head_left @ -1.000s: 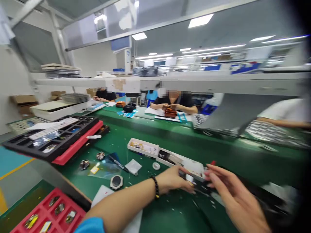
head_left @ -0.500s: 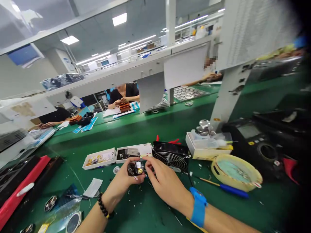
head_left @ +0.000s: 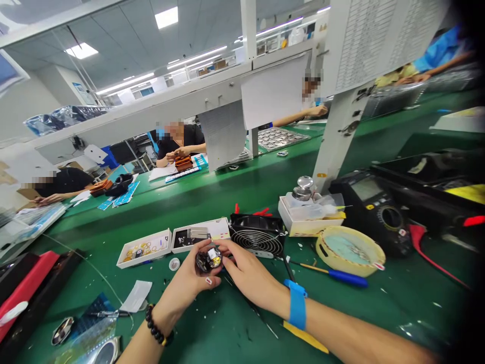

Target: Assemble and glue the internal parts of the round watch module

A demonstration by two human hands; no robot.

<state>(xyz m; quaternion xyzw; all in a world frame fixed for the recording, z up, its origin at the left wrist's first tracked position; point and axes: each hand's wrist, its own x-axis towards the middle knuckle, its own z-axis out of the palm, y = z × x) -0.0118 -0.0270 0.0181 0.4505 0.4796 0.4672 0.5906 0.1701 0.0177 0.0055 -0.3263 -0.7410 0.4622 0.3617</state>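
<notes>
A small round black device [head_left: 203, 261], its inside showing white and gold-coloured parts, is held over the green bench. Fingers and thumb of my left hand [head_left: 186, 281] wrap round its left side and underside. On its right side, my right hand [head_left: 246, 275] grips the edge with bent fingers; the fingertips are partly hidden. A small white ring-shaped piece [head_left: 208, 280] lies on my left thumb. Just beyond my hands are a white box of gold rings [head_left: 127, 258] and a white box of small dark parts [head_left: 223, 226].
A black fan with a wire guard [head_left: 257, 241] stands past my right hand. To the right are a yellow bowl [head_left: 326, 255], a blue-handled screwdriver [head_left: 346, 277] and a black meter [head_left: 366, 192]. A pen [head_left: 109, 314] lies left. Co-workers sit across the bench.
The view has swung rightward, so the bench things appear further left. My hands still hold the round device, and its open face with the white and gold-coloured parts shows more clearly.
</notes>
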